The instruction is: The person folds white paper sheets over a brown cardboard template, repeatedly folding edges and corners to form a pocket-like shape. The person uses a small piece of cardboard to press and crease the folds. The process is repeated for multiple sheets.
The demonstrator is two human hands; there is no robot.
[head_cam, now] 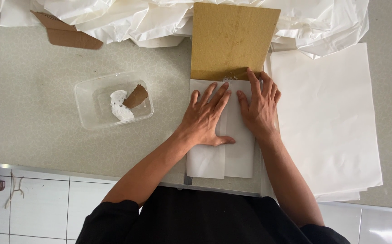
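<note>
White folded paper lying flat near the front edge of the pale speckled worktop, partly wrapped around a stiff brown cardboard sheet poking out beyond its far end. Left hand pressing down on the folded paper, palm flat, fingers spread, gripping nothing. Right hand also lying flat alongside, fingertips reaching the seam where paper meets cardboard; possibly pinching a paper edge there, hard to tell. Looking thin, light and easily creased, this paper, likely sliding on the smooth surface, so best held by flat palms or taken at the edges. Sitting to the left, a clear plastic tub holding white paste and a brown scrap. Resting to the right, a stack of white sheets. Heaping along the far side, crumpled white paper.
</note>
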